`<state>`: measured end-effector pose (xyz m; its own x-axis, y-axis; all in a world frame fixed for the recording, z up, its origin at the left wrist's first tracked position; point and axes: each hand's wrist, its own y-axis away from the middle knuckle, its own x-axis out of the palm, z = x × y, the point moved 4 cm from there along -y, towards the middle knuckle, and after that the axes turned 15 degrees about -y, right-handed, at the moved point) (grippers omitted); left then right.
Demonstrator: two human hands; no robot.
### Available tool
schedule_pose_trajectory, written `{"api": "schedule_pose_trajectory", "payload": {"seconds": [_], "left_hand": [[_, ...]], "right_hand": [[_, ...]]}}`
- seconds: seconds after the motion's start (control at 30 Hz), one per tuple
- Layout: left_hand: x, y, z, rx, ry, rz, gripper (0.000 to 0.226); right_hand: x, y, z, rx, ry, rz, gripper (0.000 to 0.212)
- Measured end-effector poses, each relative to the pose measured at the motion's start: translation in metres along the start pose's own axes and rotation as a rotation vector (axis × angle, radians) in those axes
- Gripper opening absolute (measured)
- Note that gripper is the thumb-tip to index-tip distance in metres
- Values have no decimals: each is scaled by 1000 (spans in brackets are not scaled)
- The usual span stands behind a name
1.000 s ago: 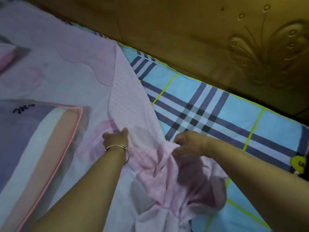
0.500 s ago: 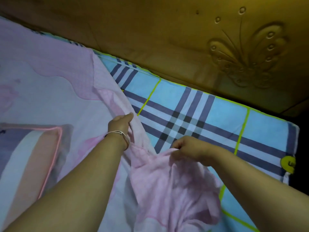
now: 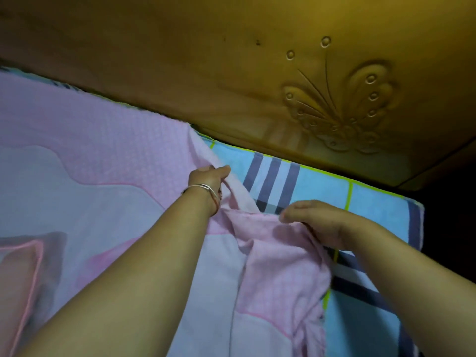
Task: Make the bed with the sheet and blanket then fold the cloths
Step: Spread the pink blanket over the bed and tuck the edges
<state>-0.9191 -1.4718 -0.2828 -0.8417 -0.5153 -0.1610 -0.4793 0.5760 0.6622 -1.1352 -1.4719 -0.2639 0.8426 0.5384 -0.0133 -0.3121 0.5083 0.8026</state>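
**Two hands drawing a pink blanket across a plaid sheet**

The left hand [image 3: 210,177] has its fingers curled round the blanket's edge, thumb pinching the fold near the headboard. A silver bangle [image 3: 203,188] circles that wrist. The right hand [image 3: 315,219] lies lower, fingers bent over a bunched corner and gripping it from above — the fingertips themselves are hidden in the cloth. The pink blanket [image 3: 108,150] covers the left of the bed, rumpled between the arms. The blue plaid sheet [image 3: 373,202] lies bare on the right. Behind stands a wooden headboard [image 3: 180,60] carved with a butterfly [image 3: 340,112]. A pillow [image 3: 23,266] sits lower left.
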Motion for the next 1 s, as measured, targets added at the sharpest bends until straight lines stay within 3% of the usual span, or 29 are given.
{"api": "schedule_pose_trajectory", "payload": {"seconds": [0.07, 0.17, 0.3, 0.4, 0.5, 0.63, 0.77, 0.9, 1.0], "left_hand": [[9, -4, -1, -29, -5, -7, 31], [18, -9, -5, -46, 6, -4, 29], [39, -13, -15, -29, -9, 33, 8], [63, -11, -22, -66, 166, 107, 20], [81, -13, -22, -102, 247, 134, 36], [98, -13, -23, -15, 143, 157, 18], [108, -5, -25, 237, -115, 224, 26], [112, 24, -10, 533, -528, 137, 42], [125, 56, 17, 585, -680, 309, 40]], "right_hand": [[8, -4, 2, -57, 185, 47, 25], [15, -13, 7, -194, 360, -24, 21], [-26, -17, 13, -345, 43, -468, 22], [-65, -14, 11, -344, 33, -747, 23], [-92, -13, 5, -278, 94, -890, 22], [-106, -14, 2, -249, 125, -936, 25], [-118, -16, 13, -297, 139, -962, 17], [-128, -21, 10, -278, 168, -944, 26], [-131, -21, 9, -237, 183, -932, 29]]}}
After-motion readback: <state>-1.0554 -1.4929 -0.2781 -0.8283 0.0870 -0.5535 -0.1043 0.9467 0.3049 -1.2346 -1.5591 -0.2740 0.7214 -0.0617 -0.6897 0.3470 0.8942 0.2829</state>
